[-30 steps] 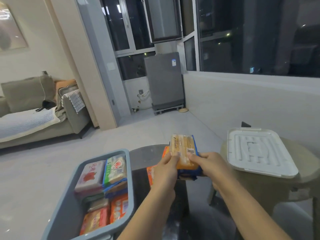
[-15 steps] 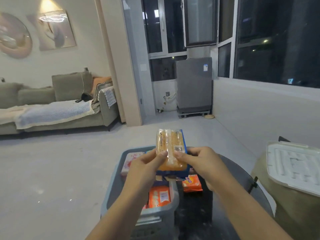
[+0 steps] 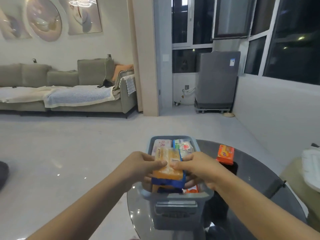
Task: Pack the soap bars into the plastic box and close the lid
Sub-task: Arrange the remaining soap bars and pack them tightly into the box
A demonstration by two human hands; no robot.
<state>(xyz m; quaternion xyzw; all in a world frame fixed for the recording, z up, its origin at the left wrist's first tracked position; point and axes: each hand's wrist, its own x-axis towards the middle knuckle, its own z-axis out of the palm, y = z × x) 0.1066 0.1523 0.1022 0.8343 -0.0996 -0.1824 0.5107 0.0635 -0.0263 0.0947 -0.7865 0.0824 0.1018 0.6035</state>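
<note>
Two bare forearms reach in from the bottom of the frame toward its lower centre, over a round dark glass bench (image 3: 256,196). Behind them, a grey sofa (image 3: 69,87) draped with pale blankets fills the left middle of the frame, and a grey washing machine (image 3: 216,80) stands against dark windows at the upper right.

On the bench sits the grey plastic box (image 3: 174,208), open at the top, with wrapped soap bars inside; a white pack and a green-and-white pack show at its far end, and an orange one shows at its near right corner. The white lid (image 3: 311,168) lies apart at the right edge of the frame, only partly in view.

Over the box, both hands hold a clear-wrapped pack of orange soap bars (image 3: 168,167) with a blue band at its near end. The left hand (image 3: 138,167) grips the pack's left side, thumb curled on top. The right hand (image 3: 199,168) grips its right side, thumb also on top. The two thumbs nearly meet.

One more orange soap bar (image 3: 225,154) lies on the bench, just right of the box.
</note>
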